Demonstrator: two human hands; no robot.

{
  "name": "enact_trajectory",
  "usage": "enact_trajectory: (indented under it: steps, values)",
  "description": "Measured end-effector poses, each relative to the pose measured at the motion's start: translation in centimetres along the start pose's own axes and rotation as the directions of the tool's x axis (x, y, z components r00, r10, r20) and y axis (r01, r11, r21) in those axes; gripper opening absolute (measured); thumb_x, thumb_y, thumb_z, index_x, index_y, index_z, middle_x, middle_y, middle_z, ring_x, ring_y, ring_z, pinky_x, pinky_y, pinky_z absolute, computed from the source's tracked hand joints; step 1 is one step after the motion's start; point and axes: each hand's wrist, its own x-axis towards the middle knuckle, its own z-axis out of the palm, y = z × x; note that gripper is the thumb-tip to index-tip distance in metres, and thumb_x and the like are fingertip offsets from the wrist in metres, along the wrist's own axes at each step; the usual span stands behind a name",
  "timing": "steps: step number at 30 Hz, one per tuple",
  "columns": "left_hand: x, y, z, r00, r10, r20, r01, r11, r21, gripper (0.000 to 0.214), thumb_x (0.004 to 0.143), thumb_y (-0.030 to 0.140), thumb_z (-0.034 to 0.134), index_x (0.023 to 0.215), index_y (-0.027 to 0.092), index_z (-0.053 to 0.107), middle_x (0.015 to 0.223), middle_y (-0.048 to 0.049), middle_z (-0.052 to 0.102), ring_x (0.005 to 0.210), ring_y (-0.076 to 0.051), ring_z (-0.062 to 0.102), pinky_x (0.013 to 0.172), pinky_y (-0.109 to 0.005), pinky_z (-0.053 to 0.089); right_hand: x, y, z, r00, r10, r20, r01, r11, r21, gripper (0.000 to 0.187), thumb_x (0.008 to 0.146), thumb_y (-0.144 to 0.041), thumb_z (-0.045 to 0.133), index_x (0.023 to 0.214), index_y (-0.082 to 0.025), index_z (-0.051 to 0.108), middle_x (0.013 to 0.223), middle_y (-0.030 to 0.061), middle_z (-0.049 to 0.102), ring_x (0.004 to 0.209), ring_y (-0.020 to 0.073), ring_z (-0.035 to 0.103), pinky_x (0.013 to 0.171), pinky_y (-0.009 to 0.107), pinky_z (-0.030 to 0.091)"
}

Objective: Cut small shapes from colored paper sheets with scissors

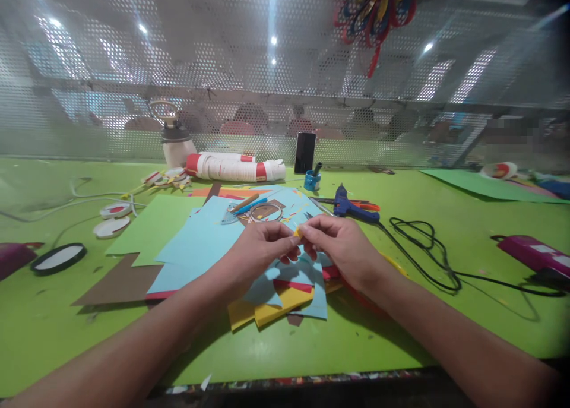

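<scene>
A small yellow piece of paper [298,233] is pinched between the fingertips of both hands, above the paper pile. My left hand [267,242] grips it from the left with thumb and fingers closed. From the right, my right hand [341,242] pinches the same piece, its fingers curled. Beneath them lie light blue sheets [191,236], yellow paper [285,307] and a red strip [293,285]. Just beyond the hands are a ring [280,212], a blue pen [256,206], a brown stick [244,203] and a clear protractor [229,216].
A blue glue gun [351,208] with a black cord [439,259] lies to the right. White-and-red paper rolls [236,168], a phone [305,152] and a blue jar [312,181] stand at the back. Green sheets [155,221] and a black-rimmed disc [59,259] lie left.
</scene>
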Motion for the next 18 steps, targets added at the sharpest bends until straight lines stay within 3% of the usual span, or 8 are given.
enact_trajectory:
  steps: [5, 10, 18]
  values:
    - [-0.08, 0.22, 0.09, 1.000, -0.001, -0.013, 0.001, 1.000, -0.008, 0.020, 0.073, 0.029, 0.068, 0.061, 0.015, 0.062, 0.059, -0.0004, 0.061, 0.056, -0.012, 0.050, 0.060, -0.028, 0.040, 0.23, 0.53, 0.02, 1.000, 0.009, -0.026, -0.006, 0.992, 0.124, 0.038, 0.084, -0.050, 0.059, 0.065, -0.016, 0.060, 0.061, -0.0001, 0.056, 0.055, 0.0111, 0.048, 0.054, 0.027, 0.041]
    - [-0.04, 0.17, 0.04, 1.000, 0.019, -0.001, -0.019, 1.000, 0.016, 0.020, 0.071, 0.031, 0.070, 0.061, 0.015, 0.062, 0.057, 0.0004, 0.059, 0.057, -0.012, 0.050, 0.059, -0.027, 0.040, -0.03, -0.04, 0.08, 1.000, 0.011, -0.003, -0.011, 1.000, 0.024, 0.025, 0.078, -0.039, 0.067, 0.067, -0.017, 0.062, 0.058, -0.0023, 0.057, 0.054, 0.0102, 0.047, 0.054, 0.025, 0.039]
    - [-0.04, -0.05, -0.06, 1.000, 0.019, -0.008, -0.019, 1.000, 0.007, 0.020, 0.071, 0.031, 0.070, 0.064, 0.014, 0.062, 0.058, -0.0002, 0.059, 0.057, -0.012, 0.051, 0.058, -0.026, 0.039, -0.12, -0.25, -0.03, 1.000, 0.029, -0.002, -0.029, 0.999, -0.044, 0.019, 0.078, -0.035, 0.065, 0.072, -0.016, 0.065, 0.057, -0.0024, 0.056, 0.053, 0.0105, 0.046, 0.052, 0.024, 0.036]
